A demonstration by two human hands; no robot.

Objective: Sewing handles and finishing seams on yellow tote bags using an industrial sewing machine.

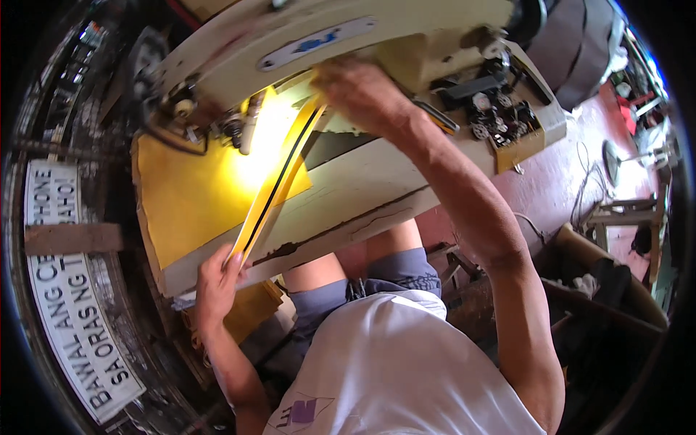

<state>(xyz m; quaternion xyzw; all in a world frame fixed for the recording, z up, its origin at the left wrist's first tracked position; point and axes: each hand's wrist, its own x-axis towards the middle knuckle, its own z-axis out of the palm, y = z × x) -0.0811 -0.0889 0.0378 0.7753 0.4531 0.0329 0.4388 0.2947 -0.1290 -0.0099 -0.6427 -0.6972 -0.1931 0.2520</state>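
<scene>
worktable [362,185] below, left hand [216,284] pinches strip [280,174] (fingertips [230,265] at end).

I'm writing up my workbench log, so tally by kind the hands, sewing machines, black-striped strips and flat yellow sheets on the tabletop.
Hands: 2, left hand and right hand
Sewing machine: 1
Black-striped yellow strip: 1
Flat yellow sheet: 1
Total: 5
</scene>
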